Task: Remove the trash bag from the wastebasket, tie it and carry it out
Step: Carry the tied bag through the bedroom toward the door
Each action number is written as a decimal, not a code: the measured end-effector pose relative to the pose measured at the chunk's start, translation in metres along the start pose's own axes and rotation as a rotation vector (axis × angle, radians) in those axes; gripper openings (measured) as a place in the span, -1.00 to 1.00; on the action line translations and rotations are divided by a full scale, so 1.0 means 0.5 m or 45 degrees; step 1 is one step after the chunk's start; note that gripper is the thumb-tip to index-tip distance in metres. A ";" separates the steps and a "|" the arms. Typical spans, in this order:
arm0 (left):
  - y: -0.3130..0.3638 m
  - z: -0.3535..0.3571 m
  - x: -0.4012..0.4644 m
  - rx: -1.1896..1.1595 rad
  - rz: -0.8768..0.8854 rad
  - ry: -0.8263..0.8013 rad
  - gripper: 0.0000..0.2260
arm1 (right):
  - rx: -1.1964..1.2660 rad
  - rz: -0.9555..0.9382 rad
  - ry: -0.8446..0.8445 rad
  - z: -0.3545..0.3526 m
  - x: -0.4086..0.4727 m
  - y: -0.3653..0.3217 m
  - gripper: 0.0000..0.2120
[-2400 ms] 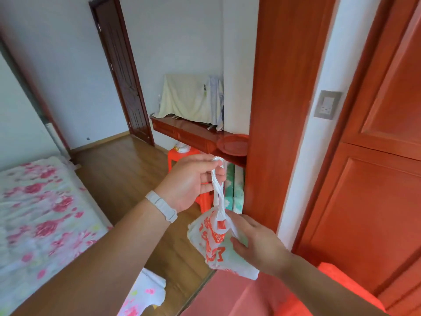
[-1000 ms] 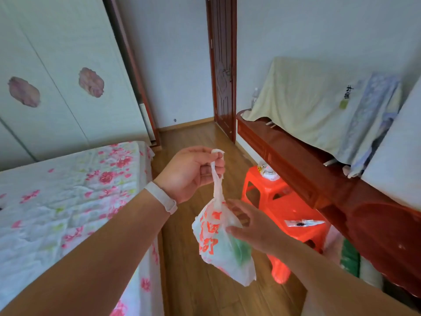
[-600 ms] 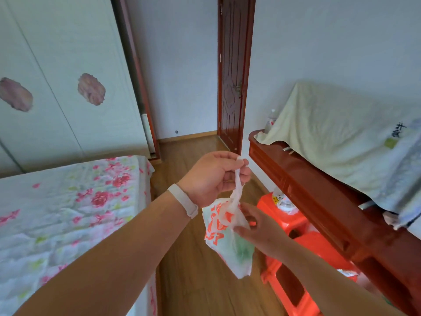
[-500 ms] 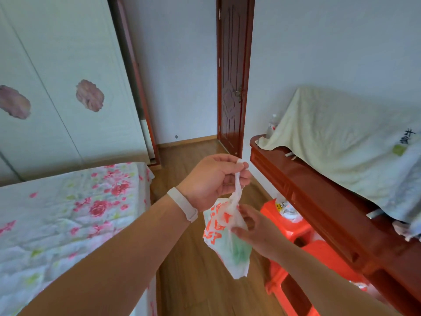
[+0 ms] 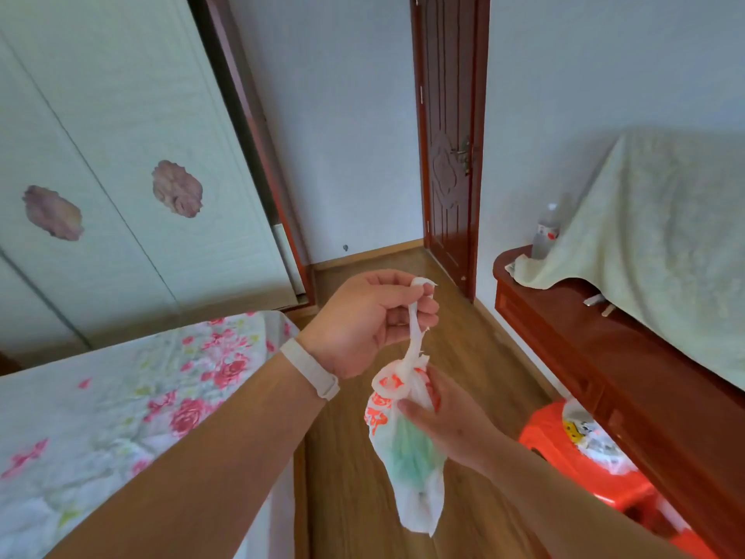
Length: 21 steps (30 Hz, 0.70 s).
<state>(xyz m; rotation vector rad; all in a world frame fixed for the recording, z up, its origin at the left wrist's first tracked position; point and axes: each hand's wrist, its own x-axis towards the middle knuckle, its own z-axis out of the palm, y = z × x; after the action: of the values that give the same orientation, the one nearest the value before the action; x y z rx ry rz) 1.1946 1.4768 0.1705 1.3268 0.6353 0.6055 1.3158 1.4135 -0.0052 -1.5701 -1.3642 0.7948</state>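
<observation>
A small white trash bag with red print and something green inside hangs in mid-air over the wooden floor. My left hand pinches the bag's twisted handles from above and pulls them upward. My right hand grips the bag just under the knot at its neck, thumb in front and fingers behind. The wastebasket is out of sight.
A bed with a flowered sheet fills the left. A red-brown sideboard draped with a pale cloth runs along the right, with red plastic stools below it. A dark wooden door stands ahead. White wardrobe doors rise at the left.
The view has swung left from the orange wardrobe toward the door. The bag's neck is now cinched tighter and the bag hangs longer; both hands keep their hold.
</observation>
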 end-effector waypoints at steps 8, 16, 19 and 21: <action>0.063 -0.067 0.291 -0.062 0.033 0.043 -0.86 | -0.135 -0.069 0.001 -0.109 0.324 0.044 -0.55; 0.091 -0.174 0.519 -0.129 0.047 0.118 -0.84 | -0.219 -0.077 -0.017 -0.181 0.591 0.076 -0.55; 0.091 -0.243 0.614 -0.190 0.036 0.133 -0.85 | -0.256 -0.051 0.016 -0.185 0.693 0.091 -0.50; 0.088 -0.296 0.686 -0.220 0.028 0.104 -0.85 | -0.275 -0.012 0.008 -0.181 0.767 0.103 -0.47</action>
<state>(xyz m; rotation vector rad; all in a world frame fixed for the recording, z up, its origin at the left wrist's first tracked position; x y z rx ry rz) 1.3226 1.8307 0.1695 1.1538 0.6209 0.7195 1.4908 1.7697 0.0155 -1.7282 -1.4915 0.6532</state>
